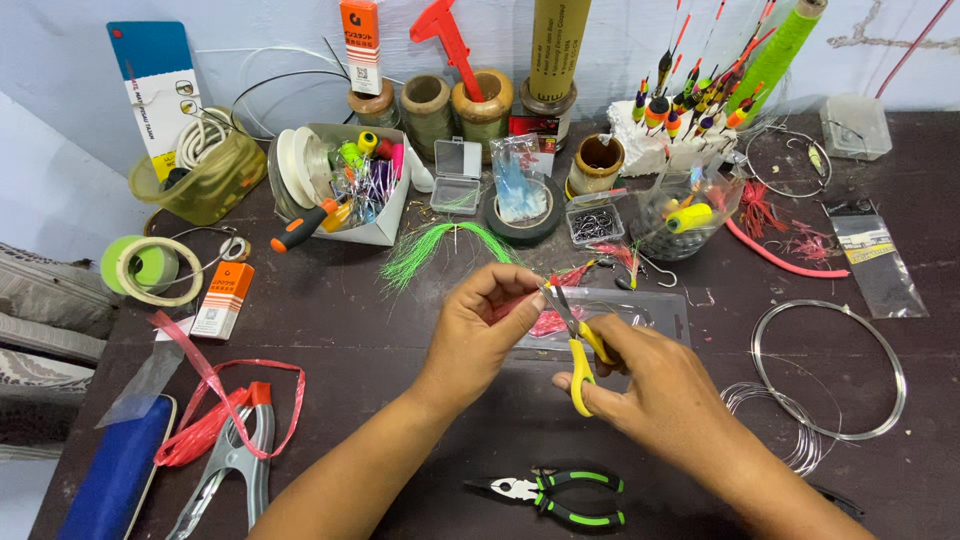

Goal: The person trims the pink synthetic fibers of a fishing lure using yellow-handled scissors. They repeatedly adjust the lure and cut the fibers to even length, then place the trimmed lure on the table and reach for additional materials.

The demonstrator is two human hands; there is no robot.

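Now left hand (480, 325) pinching small red lure piece (553, 280) between fingertips; right hand (660, 395) gripping yellow-handled scissors (578, 355), blades up at pinched piece, between both hands. Clear plastic packet (640, 312) just beyond right hand. Green-handled pliers (555, 492) near wrists. Wire coil (835, 370) right of right hand. Green tinsel (435, 245) beyond left hand

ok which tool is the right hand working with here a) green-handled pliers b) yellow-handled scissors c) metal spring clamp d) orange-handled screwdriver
b: the right hand grips the yellow-handled scissors, blades up by the left hand fingertips; the green-handled pliers lie untouched on the table.
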